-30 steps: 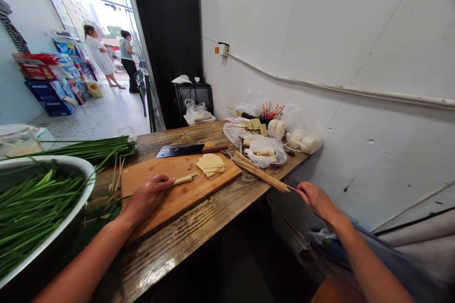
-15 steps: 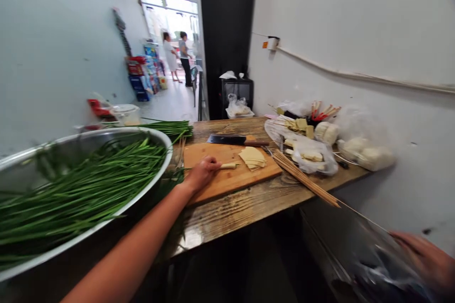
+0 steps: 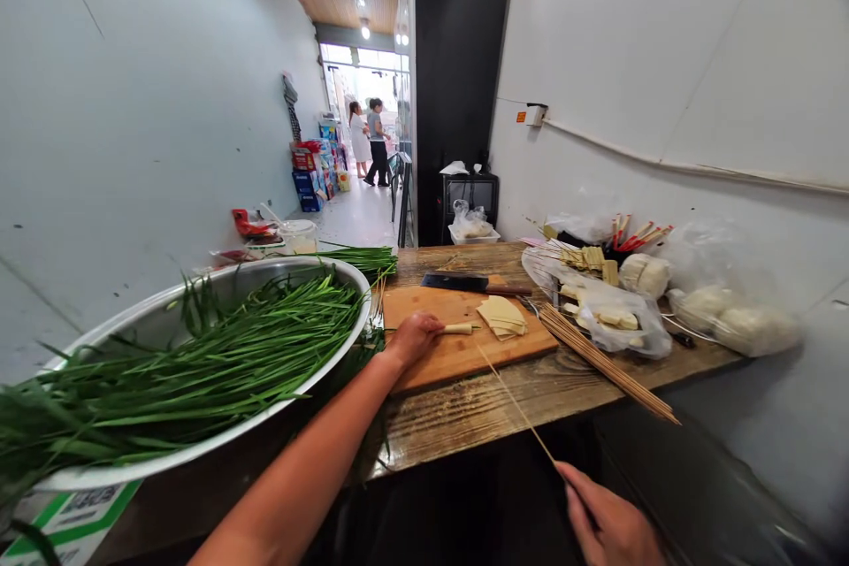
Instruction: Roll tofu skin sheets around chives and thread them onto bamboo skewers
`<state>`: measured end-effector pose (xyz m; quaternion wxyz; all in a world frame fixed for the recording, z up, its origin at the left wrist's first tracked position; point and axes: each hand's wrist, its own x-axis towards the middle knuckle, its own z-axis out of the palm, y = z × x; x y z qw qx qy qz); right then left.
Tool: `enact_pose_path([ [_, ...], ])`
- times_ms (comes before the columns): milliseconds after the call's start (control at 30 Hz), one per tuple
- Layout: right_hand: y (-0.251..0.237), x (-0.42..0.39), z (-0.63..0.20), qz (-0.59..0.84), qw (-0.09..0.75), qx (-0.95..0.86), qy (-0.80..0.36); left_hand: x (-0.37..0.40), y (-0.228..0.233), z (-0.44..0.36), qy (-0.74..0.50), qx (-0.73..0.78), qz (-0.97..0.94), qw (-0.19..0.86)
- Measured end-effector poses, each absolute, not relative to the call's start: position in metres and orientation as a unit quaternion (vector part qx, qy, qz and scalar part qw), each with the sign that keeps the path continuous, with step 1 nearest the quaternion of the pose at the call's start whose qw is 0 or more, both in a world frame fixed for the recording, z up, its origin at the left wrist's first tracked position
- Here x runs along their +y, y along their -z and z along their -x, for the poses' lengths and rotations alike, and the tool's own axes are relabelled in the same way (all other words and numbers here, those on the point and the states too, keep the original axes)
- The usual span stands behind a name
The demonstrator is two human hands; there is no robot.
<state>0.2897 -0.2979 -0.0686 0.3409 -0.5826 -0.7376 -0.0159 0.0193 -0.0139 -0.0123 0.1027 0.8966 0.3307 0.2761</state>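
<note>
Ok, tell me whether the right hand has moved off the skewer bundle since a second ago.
Yes. The right hand has left the skewer bundle on the table's right side; it now sits nearer the person, below the table edge, holding one skewer pointing toward the cutting board.

Smooth wooden cutting board (image 3: 464,354), rough glossy wooden table (image 3: 464,416), shiny metal basin (image 3: 199,451), thin wooden skewers (image 3: 603,358)

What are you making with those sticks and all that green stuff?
A person's left hand pins a small pale roll to the wooden cutting board. The right hand holds one thin skewer pointing toward the roll. More skewers lie in a bundle beside the board, a cleaver rests at its far edge, and a big metal bowl holds long green chives.
</note>
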Motion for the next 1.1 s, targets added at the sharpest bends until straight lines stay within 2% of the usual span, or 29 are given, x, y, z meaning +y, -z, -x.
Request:
enact_pose_path([
  [133,0.048,-0.265,-0.24,0.597,0.304,-0.743,-0.001,-0.01,0.004,-0.018,-0.247,0.313,-0.909,0.121],
  [300,0.033,-0.244,-0.231,0.655,0.247,-0.714,-0.031,-0.003,0.0,-0.017,-0.234,0.308,-0.908,0.163],
  [500,0.021,-0.226,-0.22,0.606,0.274,-0.733,-0.144,0.009,0.002,-0.017,-0.212,0.31,-0.911,0.169],
  [800,0.015,-0.233,-0.191,0.611,0.274,-0.741,-0.047,0.022,-0.003,-0.02,-0.183,0.331,-0.899,0.22],
  [1100,0.016,-0.221,-0.177,0.636,0.265,-0.723,-0.051,0.019,-0.003,-0.02,-0.185,0.355,-0.89,0.217],
])
